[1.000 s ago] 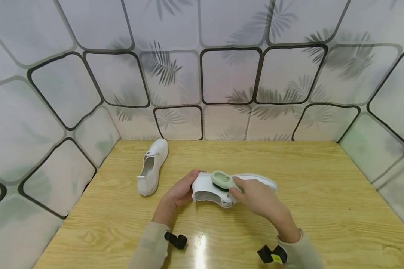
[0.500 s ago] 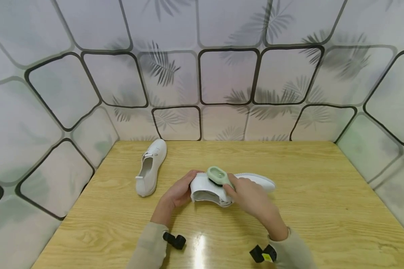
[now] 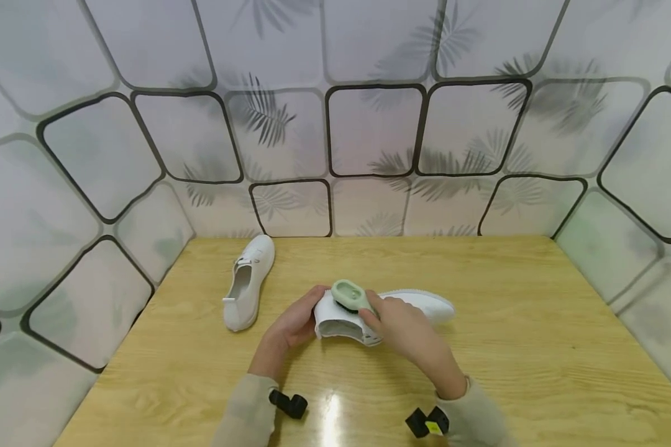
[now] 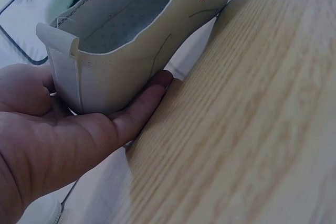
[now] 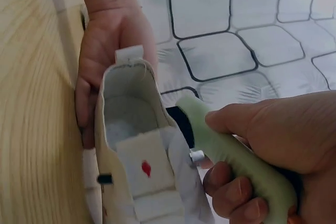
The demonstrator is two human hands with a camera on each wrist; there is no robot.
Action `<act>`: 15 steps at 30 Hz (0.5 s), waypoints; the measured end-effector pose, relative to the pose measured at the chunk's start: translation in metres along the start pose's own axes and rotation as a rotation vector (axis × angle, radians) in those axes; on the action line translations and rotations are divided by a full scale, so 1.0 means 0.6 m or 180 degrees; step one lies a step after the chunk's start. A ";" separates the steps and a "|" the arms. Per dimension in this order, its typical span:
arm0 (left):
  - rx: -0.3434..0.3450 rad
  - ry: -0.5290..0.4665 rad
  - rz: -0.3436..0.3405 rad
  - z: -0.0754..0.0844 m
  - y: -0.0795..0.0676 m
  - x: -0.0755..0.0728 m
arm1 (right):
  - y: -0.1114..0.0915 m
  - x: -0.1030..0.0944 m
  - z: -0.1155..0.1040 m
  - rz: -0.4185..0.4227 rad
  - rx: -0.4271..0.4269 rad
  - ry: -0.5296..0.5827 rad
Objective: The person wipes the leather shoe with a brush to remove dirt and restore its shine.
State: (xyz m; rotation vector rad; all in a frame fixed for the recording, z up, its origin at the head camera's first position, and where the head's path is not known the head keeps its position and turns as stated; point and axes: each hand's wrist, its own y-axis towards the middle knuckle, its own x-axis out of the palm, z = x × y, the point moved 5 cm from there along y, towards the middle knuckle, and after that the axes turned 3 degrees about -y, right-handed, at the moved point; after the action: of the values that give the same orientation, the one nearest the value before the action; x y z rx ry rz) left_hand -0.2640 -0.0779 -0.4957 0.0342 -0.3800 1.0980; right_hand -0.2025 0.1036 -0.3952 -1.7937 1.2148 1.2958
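Note:
A white shoe (image 3: pixel 430 304) lies on its side in the head view, its opening toward the person and its toe pointing right. My left hand (image 3: pixel 297 318) holds it by the heel; the left wrist view shows palm and fingers cupped round the heel (image 4: pixel 89 85). My right hand (image 3: pixel 407 328) grips a pale green brush (image 3: pixel 348 293) by its handle. Dark bristles face the shoe's upper side near the heel and appear to touch it. In the right wrist view the fingers wrap the brush handle (image 5: pixel 236 163), beside the shoe's tongue (image 5: pixel 144 163).
A second white shoe (image 3: pixel 251 282) stands at the left on the wooden table (image 3: pixel 514 347), toe toward the back. Patterned walls (image 3: pixel 380 130) enclose the table at the back and sides. Small black devices are worn at both sleeves.
My right hand has moved left with the brush, along the shoe's side toward the heel. The left hand still holds the heel; the whole head view has shifted slightly.

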 end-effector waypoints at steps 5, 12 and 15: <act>-0.0033 -0.0016 -0.0054 -0.001 -0.002 0.002 | -0.001 0.005 -0.011 -0.0027 -0.0115 -0.0034; 0.0021 -0.0063 -0.0067 0.000 -0.001 0.005 | -0.002 0.001 -0.005 0.0091 0.0032 -0.0230; 0.0015 -0.0115 -0.0041 0.000 -0.002 0.005 | -0.002 0.003 -0.014 0.0133 -0.0180 -0.0251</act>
State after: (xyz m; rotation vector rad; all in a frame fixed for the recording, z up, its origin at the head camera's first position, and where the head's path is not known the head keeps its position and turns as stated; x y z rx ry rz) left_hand -0.2619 -0.0760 -0.4948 0.0606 -0.4092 1.0867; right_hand -0.1978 0.0961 -0.3940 -1.7478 1.1892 1.4240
